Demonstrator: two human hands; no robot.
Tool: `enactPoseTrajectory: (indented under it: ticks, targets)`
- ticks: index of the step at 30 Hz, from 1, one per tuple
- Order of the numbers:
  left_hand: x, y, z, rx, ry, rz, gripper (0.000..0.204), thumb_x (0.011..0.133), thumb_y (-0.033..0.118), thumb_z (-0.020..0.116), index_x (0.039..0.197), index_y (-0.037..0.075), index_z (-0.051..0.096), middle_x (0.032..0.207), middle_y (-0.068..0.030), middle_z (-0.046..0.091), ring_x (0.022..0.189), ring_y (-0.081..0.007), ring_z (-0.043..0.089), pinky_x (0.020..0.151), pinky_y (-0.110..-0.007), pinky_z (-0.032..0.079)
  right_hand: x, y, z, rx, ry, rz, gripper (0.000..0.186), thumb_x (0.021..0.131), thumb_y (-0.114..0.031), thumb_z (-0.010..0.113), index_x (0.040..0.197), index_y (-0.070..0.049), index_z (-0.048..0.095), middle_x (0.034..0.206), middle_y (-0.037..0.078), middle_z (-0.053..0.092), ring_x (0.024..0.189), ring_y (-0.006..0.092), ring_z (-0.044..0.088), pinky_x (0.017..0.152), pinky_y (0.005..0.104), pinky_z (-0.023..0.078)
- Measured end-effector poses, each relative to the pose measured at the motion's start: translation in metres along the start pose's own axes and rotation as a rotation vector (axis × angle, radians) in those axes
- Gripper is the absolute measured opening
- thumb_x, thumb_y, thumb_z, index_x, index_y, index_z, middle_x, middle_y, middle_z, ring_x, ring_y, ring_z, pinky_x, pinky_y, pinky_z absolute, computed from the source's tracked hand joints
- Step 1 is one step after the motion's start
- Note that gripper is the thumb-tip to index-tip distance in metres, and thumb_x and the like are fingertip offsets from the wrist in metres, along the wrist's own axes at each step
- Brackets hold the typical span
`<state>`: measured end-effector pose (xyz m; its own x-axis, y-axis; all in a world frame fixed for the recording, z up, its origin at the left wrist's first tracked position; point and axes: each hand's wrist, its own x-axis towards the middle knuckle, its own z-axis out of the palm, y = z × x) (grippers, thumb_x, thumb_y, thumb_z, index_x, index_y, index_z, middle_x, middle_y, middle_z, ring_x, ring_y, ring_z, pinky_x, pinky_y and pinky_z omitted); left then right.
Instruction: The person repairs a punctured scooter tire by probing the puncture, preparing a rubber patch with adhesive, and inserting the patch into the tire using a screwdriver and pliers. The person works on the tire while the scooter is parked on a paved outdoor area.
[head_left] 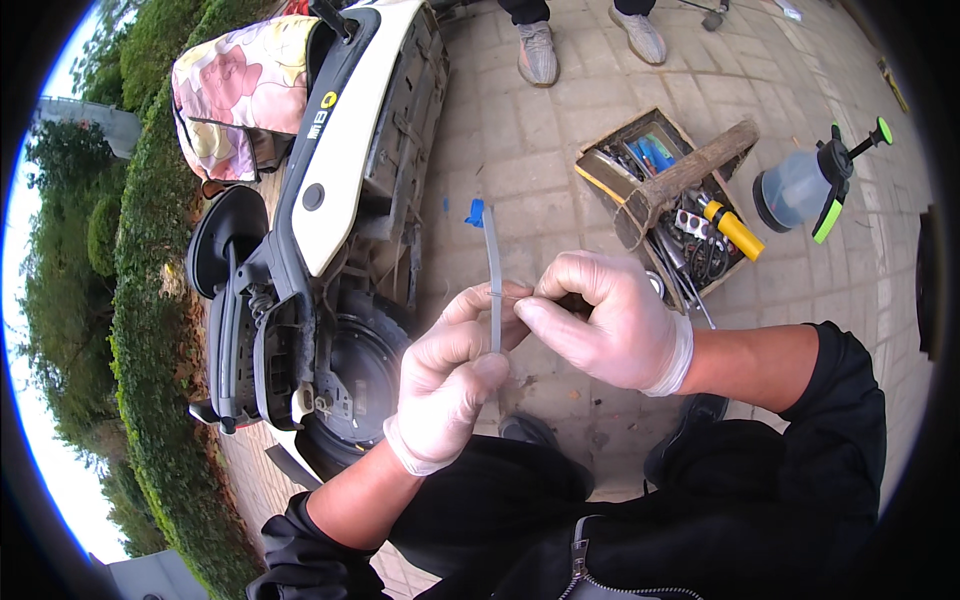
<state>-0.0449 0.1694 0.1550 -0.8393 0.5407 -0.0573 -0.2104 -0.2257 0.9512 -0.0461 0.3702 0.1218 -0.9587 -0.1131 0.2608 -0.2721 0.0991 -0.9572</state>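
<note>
- Head view, clock positions taken from its middle: the left hand, in a thin whitish glove, is showing at seven o'clock and is gripping a narrow grey strip between thumb and fingers.
- The strip is standing at the centre, its free end pointing toward twelve o'clock; a small blue piece is appearing beside that end, though whether it is attached cannot be told.
- The right hand, likewise gloved, is lying at three o'clock; its thumb and forefinger are closing in a narrow pinch on a thin wire-like piece, which is running across to the left fingers.
- A white-and-black scooter is filling the ten o'clock side, its wheel lying toward eight; a floral cover is draping over it near half past ten.
- At two o'clock a wooden toolbox is holding assorted tools, including a yellow-handled one; a spray bottle is standing just beyond.
- Another person's shoes are resting on the paving near half past twelve.
</note>
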Motion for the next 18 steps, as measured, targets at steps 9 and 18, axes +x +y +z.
enactPoseTrajectory:
  ticks: [9, 18]
  targets:
    - [0.002, 0.004, 0.002, -0.004, -0.121, -0.021, 0.012, 0.086, -0.001, 0.059, 0.083, -0.007, 0.069, 0.152, -0.0245, 0.037, 0.143, -0.0400, 0.039, 0.121, -0.057, 0.025, -0.004, -0.003, -0.010, 0.071, -0.017, 0.113, 0.015, 0.088, -0.012, 0.072, 0.082, 0.000, 0.065, 0.074, 0.016, 0.067, 0.065, 0.0211, 0.067, 0.059, 0.0324, 0.050]
    - [0.005, 0.006, -0.011, 0.295, -0.162, 0.005, 0.030, 0.089, 0.022, 0.065, 0.080, -0.007, 0.067, 0.144, -0.0266, 0.044, 0.132, -0.0408, 0.050, 0.112, -0.053, 0.039, -0.003, 0.004, -0.015, 0.010, -0.067, 0.034, 0.014, 0.086, -0.012, 0.072, 0.081, -0.002, 0.064, 0.074, 0.014, 0.065, 0.061, 0.0272, 0.064, 0.057, 0.0353, 0.049]
